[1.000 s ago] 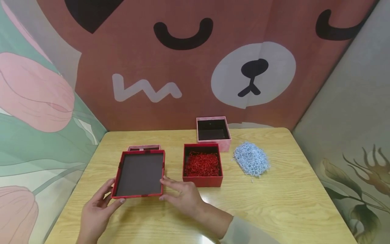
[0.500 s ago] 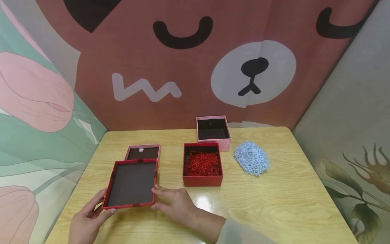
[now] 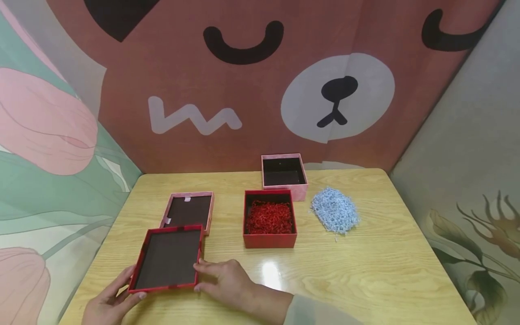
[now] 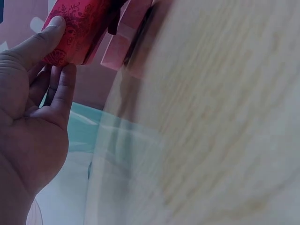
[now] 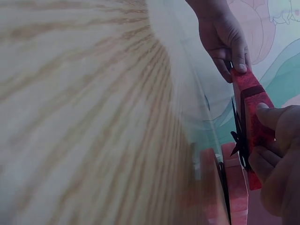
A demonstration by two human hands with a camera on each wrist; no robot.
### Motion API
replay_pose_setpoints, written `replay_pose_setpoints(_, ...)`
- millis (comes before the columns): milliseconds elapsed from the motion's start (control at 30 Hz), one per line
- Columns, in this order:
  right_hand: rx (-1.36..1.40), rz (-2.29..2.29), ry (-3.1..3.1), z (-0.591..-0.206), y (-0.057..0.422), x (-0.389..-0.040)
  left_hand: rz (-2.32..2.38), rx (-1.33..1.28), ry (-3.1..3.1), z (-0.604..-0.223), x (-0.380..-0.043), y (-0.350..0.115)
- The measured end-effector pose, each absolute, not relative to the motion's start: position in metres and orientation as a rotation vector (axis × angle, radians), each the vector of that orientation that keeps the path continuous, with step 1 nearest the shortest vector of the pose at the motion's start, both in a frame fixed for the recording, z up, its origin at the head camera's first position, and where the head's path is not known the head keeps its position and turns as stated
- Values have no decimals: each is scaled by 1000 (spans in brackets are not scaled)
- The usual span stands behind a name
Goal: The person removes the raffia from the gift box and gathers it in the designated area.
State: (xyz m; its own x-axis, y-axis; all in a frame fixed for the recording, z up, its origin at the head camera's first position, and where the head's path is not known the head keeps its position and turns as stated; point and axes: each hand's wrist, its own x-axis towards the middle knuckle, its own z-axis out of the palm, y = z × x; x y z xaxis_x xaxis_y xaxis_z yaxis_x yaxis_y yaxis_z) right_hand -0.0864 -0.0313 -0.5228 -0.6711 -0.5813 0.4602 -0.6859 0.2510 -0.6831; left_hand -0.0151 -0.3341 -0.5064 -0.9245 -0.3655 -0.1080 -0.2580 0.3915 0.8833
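Note:
Both of my hands hold a square red box lid (image 3: 167, 259), its dark inside facing up, above the front left of the table. My left hand (image 3: 109, 301) pinches its near left corner between thumb and fingers. On the opposite side, my right hand (image 3: 230, 283) grips the right edge. A patterned red side of the lid (image 4: 77, 28) shows in the left wrist view. In the right wrist view, a dark ribbon bow (image 5: 238, 139) sits on its underside. Just behind the red lid lies a pink lid (image 3: 190, 210), inside up, partly covered from my view.
A red box (image 3: 270, 241) filled with red paper shreds (image 3: 270, 217) stands mid-table. Behind it is an open pink box (image 3: 296, 193) with a dark interior. Light blue paper shreds (image 3: 335, 211) lie heaped to its right. A printed curtain (image 3: 183, 153) closes off the back.
Both hands have carried the red lid toward the front left. More of the pink lid behind it now shows. The boxes and blue shreds stay in place.

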Motion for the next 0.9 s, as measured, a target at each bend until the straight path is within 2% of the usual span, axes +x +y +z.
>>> replay_pose_setpoints(433,1235,1244,-2549,-524,-41,-84,-1660,824,-2574,-517,-12,-346)
replay_pose_setpoints(900,1240,1101,-2722,-526,-46,-86,-1679,887,-2749,-527,-19,-359)
